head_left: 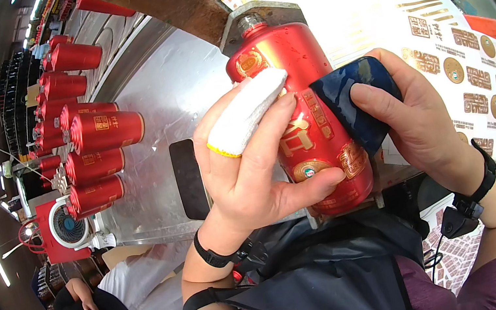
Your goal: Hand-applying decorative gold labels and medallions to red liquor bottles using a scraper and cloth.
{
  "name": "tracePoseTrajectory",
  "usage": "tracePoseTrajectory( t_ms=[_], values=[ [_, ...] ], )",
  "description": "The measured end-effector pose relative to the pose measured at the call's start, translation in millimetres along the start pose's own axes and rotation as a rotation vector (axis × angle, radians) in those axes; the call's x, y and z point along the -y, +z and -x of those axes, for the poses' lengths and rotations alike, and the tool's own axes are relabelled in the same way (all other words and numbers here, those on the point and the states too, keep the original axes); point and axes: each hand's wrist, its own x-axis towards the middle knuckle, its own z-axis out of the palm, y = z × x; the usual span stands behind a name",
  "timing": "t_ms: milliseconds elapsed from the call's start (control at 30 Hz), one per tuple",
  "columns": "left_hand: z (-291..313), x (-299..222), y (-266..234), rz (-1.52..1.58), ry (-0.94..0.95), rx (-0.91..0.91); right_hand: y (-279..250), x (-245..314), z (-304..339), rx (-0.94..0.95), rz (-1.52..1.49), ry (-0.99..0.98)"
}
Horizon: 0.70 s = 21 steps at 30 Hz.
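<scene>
A glossy red bottle (pixel 298 46) with gold decals and a few water droplets lies in front of me, its clear neck set against a hexagonal metal plate (pixel 282 9). My left hand (pixel 237 187) grips the bottle's left side, thumb over its lower front. One finger wears a white cloth sleeve with a yellow edge, pressed near the upper decals. My right hand (pixel 416 112) pinches a dark blue flat scraper (pixel 348 101) between thumb and fingers. The scraper's left edge meets the bottle's right side; whether it presses there I cannot tell.
Decal sheets (pixel 474 82) cover the right side. A rusty bar (pixel 168 3) reaches to the plate. Left of my hand lies a black flat slab (pixel 190 182) on the metal table. Several red bottles (pixel 104 128) and a fan (pixel 69 223) stand farther left; another person (pixel 105 306) holds a red bottle.
</scene>
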Motion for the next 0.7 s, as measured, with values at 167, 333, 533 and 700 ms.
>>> tracePoseTrajectory(
  t_ms=[167, 333, 533, 700],
  values=[
    [-0.2, 2.1, 1.7, 0.040, 0.036, -0.014, -0.6, -0.8, -0.2, 0.003, -0.005, 0.004],
    [-5.9, -5.3, -0.3, 0.091, -0.044, -0.036, -0.6, -1.9, 0.5, 0.000, 0.016, -0.004],
    [-3.2, -8.6, -3.3, 0.041, 0.006, -0.032, -1.4, -2.5, 0.9, -0.005, 0.035, -0.004],
    [-0.7, -12.8, -5.3, -0.002, 0.134, -0.018, -2.4, -2.2, 0.5, -0.009, 0.074, 0.003]
  ],
)
